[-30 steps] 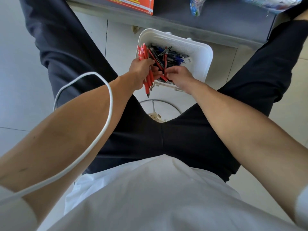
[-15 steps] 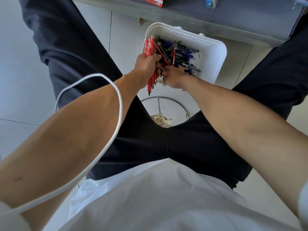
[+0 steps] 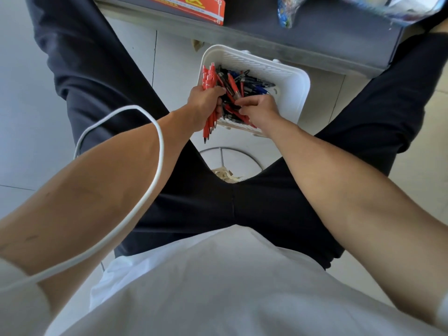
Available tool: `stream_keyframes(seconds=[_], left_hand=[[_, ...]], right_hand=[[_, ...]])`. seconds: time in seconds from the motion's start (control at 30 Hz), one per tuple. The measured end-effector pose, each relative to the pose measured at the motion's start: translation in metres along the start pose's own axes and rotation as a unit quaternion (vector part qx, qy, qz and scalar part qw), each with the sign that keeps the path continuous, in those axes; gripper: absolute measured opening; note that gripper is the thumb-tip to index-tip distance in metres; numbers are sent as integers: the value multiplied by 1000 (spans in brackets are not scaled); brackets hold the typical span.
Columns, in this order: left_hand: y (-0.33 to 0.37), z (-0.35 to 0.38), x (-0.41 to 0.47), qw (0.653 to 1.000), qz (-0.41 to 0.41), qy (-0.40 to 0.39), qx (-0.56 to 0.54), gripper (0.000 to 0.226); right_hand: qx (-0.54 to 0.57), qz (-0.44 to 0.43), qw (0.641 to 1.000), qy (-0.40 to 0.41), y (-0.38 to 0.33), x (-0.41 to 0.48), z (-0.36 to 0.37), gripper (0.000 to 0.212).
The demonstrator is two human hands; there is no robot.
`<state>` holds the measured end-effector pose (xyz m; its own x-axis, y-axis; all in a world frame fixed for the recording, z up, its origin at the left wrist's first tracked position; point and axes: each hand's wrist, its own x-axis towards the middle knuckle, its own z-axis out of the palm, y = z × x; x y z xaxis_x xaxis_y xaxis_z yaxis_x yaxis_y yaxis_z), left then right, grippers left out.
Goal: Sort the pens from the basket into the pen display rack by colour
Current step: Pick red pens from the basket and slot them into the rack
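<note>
Left hand is wrapped tight round a fat bundle of red pens, fingers curled right about the barrels. The clicker ends stick up on the far side of the fist and the tips poke out below on the near side. The bundle stands nearly upright over the left edge of the white basket. Right hand is down in the basket just beside it, knuckles up and fingers bent. Its fingertips are drawn together among the pile and touching the pens there. Whether they actually have one pinched, I cannot tell from here. The two hands sit close, almost knuckle to knuckle. Inside the basket lies a loose heap of pens, red, black and blue barrels all crossed over one another, most of them in the left half. The basket itself sits between the person's spread legs in dark trousers, just on the near side of a grey shelf that carries an orange box at the far edge of view. A white cable loops over the left forearm, and a white shirt fills the near foreground.
</note>
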<state>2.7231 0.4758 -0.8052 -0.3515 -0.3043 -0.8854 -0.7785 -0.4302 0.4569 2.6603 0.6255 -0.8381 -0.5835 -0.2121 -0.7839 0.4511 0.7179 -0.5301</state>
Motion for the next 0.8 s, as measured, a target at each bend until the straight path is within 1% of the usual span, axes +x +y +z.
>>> stream_keyframes(seconds=[0.1,0.27,0.33,0.43,0.5,0.57,0.7,0.8], left_hand=[[0,1,-4,1000,17,-5,21,17],[3,2,-19,998,37,-13,48,29],[3,2,-26,997,51,-15,58,28],[3,2,-37,996,70,-12,57,19],[1,1,-44,994,83,0,70,15],[-2,-1,-48,992,92,7,89,16],[-4,-2,-57,984,120,-10,132,15],[-2,0,-65,974,160,-16,161,13]], right_hand=[[90,-17,996,-21,-11,-19,-7,28],[118,-48,990,-64,-21,-42,-12,35],[131,-61,986,-79,-21,-52,-11,35],[173,-76,976,-105,-22,-64,-10,35],[162,-69,978,-110,-20,-71,-10,33],[125,-54,987,-84,-13,-73,-11,28],[89,-41,995,14,5,-74,-18,12],[83,-44,995,39,6,-83,-26,11]])
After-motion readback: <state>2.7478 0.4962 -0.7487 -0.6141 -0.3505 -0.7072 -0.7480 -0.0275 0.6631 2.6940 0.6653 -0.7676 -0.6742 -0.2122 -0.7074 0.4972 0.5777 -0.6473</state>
